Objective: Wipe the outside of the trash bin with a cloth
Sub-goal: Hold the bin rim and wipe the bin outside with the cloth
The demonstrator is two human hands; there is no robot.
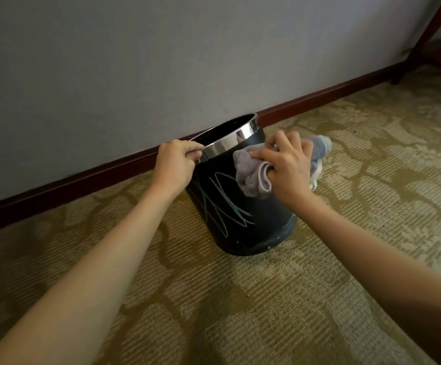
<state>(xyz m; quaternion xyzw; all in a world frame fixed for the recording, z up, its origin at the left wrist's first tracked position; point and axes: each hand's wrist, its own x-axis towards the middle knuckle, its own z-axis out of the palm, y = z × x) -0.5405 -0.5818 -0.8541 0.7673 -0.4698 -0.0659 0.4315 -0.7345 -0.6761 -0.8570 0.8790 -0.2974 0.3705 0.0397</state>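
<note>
At bin (243, 206) rim: left hand (174, 164) grips | right hand (288, 167) presses cloth (253, 169)

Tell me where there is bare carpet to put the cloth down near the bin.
Bare carpet lies wide in front of the trash bin, between the two forearms, and right of it, past the cloth. Behind the bin it is tight against the baseboard. The left hand grips the rim; the right hand holds the cloth.

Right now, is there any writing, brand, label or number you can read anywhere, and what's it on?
None readable.
The trash bin bears only light scribbled lines, not letters.
Its metal rim shows reflections, no text.
The cloth shows no tag or print.
</note>
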